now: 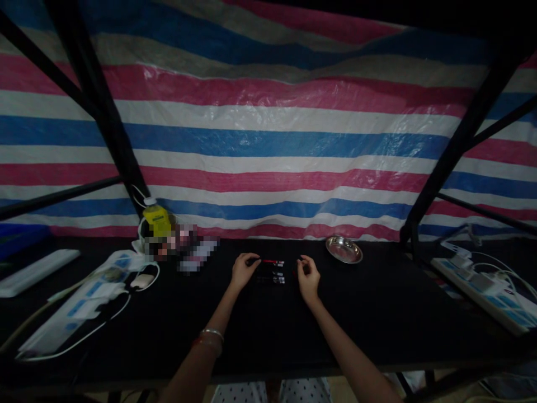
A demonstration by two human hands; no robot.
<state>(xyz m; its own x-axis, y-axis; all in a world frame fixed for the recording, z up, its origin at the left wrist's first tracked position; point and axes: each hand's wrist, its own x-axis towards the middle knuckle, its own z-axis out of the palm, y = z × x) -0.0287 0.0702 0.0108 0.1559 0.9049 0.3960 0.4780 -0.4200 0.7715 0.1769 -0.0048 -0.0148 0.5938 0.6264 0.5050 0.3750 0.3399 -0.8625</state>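
Observation:
On the black table (377, 313) my left hand (243, 270) pinches the dark end of a slim red pen-like tool (272, 261) that lies across the table. Two more slim dark pens (273, 277) lie side by side just below it, between my hands. My right hand (307, 275) hovers at the right end of these pens with its fingers curled. Whether it holds something small is too dark to tell.
A small round metal dish (344, 249) sits behind my right hand. A yellow bottle (156, 220), white cables and a power strip (79, 305) lie at the left. Another power strip (482, 288) is at the right. Black frame bars and a striped tarp stand behind.

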